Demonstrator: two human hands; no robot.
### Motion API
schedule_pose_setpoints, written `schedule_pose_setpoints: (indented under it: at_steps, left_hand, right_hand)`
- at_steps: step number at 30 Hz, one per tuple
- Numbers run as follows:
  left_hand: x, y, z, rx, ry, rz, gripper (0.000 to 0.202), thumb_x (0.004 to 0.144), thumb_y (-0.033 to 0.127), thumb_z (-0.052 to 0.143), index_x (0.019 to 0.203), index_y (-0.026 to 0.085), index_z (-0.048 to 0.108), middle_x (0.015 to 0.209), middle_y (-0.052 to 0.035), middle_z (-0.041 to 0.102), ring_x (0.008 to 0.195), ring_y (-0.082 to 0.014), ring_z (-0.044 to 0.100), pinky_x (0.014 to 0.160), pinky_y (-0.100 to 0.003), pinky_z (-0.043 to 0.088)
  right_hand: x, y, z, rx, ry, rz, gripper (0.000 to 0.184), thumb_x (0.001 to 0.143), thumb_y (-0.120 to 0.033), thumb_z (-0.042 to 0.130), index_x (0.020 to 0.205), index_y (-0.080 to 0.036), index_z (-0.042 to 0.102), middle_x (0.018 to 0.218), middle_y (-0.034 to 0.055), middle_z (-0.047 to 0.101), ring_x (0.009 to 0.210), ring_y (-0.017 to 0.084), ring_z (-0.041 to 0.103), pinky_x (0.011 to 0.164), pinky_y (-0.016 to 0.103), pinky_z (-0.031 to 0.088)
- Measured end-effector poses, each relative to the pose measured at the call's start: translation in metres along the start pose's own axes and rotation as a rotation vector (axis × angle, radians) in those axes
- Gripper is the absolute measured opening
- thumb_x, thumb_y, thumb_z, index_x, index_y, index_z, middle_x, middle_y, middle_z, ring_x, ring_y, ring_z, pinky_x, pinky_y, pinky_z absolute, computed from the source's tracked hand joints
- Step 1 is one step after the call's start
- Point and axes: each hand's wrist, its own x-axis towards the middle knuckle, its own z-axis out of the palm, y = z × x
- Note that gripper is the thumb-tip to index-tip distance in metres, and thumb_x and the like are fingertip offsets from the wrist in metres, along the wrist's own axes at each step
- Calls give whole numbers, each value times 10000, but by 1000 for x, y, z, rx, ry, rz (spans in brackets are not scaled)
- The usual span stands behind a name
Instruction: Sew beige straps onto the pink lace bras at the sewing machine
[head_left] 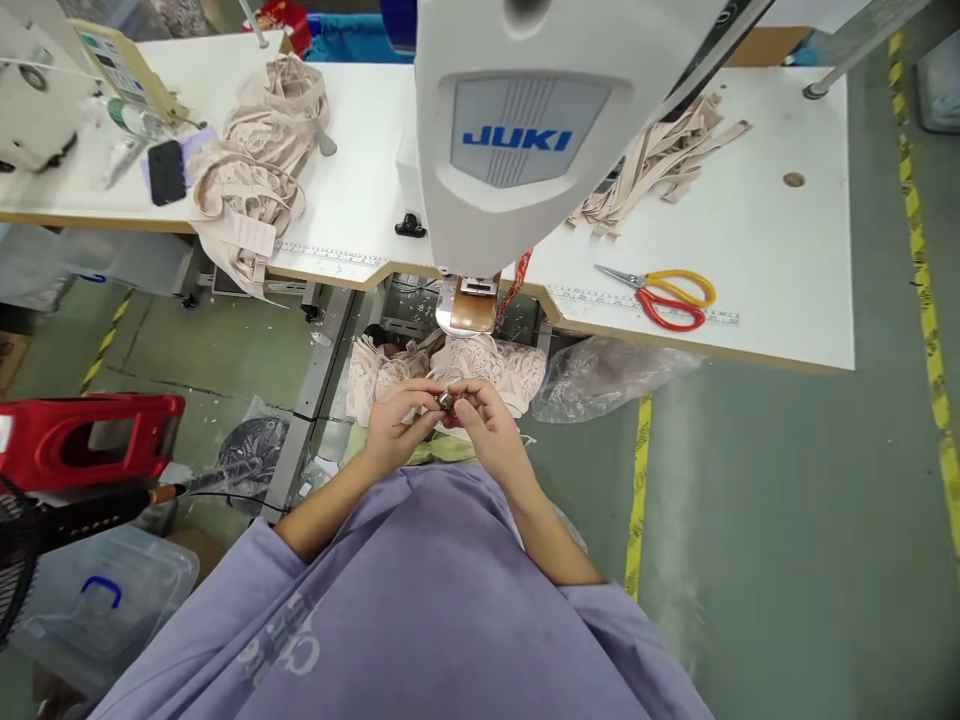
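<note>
Before my lap, my left hand (401, 425) pinches a small shiny metal bobbin case (445, 400) between thumb and fingers. My right hand (487, 422) meets it from the other side, its fingers closed at the case; any thread there is too fine to make out. Just beyond the hands, beige lace fabric (491, 370) lies over my lap. Above it is the sewing machine's head (517, 130), with a brown plate (474, 310) at its sewing bed.
On the white table (787, 260) lie scissors (671, 297) with red and yellow handles, beige strips (660, 165), a black clip (410, 226), a phone (166, 172) and a beige garment heap (255, 170). At left are a red stool (150, 430) and a clear bin (112, 590).
</note>
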Motion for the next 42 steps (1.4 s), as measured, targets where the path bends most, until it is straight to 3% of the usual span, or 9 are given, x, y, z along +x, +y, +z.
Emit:
schedule_pose_setpoints:
  at_steps: [11, 14, 18, 21, 27, 30, 35, 39, 42]
  left_hand:
    - [-1, -15, 9, 179, -18, 48, 271, 945, 203, 624, 1214, 226, 658, 1069, -84, 702, 992, -186, 657, 831, -319, 563]
    - [-2, -15, 4, 269, -94, 68, 305, 959, 213, 602, 1258, 229, 659, 1057, -87, 701, 988, -199, 654, 863, -343, 552]
    - [-3, -13, -4, 277, -196, 3, 272, 967, 245, 575, 1218, 215, 676, 1042, -94, 711, 965, -212, 669, 836, -338, 557]
    - [3, -15, -10, 163, -189, -163, 202, 954, 282, 583, 1107, 212, 697, 1028, -84, 713, 966, -220, 669, 849, -351, 548]
    - [23, -19, -32, -384, 74, -653, 416, 844, 571, 684, 965, 173, 672, 903, -71, 716, 829, -206, 678, 799, -339, 562]
    - [32, -20, -38, -598, 144, -786, 463, 742, 578, 795, 923, 172, 666, 880, -58, 719, 729, -159, 657, 721, -291, 561]
    - [44, -24, -49, -680, 310, -784, 487, 656, 530, 872, 851, 138, 660, 770, -58, 690, 608, -121, 605, 591, -253, 527]
    - [52, -35, -64, -617, 510, -785, 438, 741, 561, 789, 838, 184, 586, 785, -13, 645, 686, -95, 594, 664, -211, 520]
    - [55, -34, -63, -479, 505, -682, 327, 808, 453, 762, 963, 197, 629, 916, -23, 652, 741, -86, 587, 702, -196, 509]
  right_hand:
    - [11, 17, 10, 251, 83, 236, 433, 784, -557, 772, 1011, -237, 588, 882, -14, 680, 808, 132, 653, 725, 252, 541]
    - [11, 27, 12, 291, 87, 280, 457, 774, -598, 764, 1011, -236, 614, 875, -16, 651, 745, 120, 612, 670, 246, 520]
    - [16, 43, 9, 308, 124, 363, 566, 684, -696, 783, 930, -208, 636, 690, -52, 524, 541, 64, 417, 481, 186, 318]
    - [21, 48, 2, 306, 27, 378, 522, 742, -665, 765, 888, -183, 631, 595, -77, 421, 508, 46, 309, 465, 175, 211]
    - [16, 45, -8, 448, 49, 459, 490, 656, -514, 898, 860, -166, 621, 741, -30, 608, 548, 24, 451, 486, 124, 360]
    - [14, 48, -9, 573, 93, 482, 441, 639, -389, 937, 851, -168, 620, 802, -20, 647, 568, 9, 507, 515, 93, 444]
    - [11, 47, -17, 803, 45, 535, 396, 641, -318, 943, 815, -162, 623, 751, -35, 631, 550, -8, 529, 504, 42, 478]
    - [10, 33, -25, 927, 127, 555, 359, 658, -282, 930, 808, -178, 621, 712, -75, 622, 509, -25, 524, 474, 18, 464]
    - [26, 22, -26, 864, 192, 487, 309, 746, -342, 871, 810, -194, 607, 744, -74, 662, 524, -3, 564, 491, 58, 513]
